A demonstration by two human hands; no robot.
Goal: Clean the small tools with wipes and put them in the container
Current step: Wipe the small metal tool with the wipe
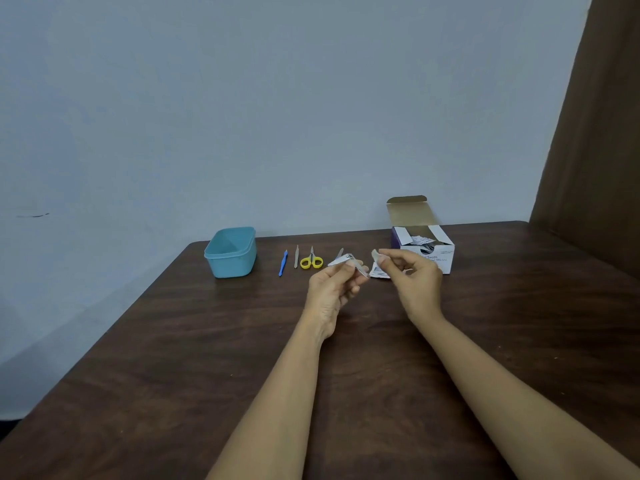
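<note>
Left hand (332, 287) raised above table (207, 375), grip pinching small metal tool (343, 260); right hand (417, 282) raised alongside, grip pinching wipe (375, 254)

The desk (207, 341) is dark, faintly glossy wood grain; near its far edge stand a matt turquoise plastic container (230, 265), yellow plastic-handled metal scissors (311, 261) and a cardboard box (445, 253) of paper packets (420, 240).
</note>
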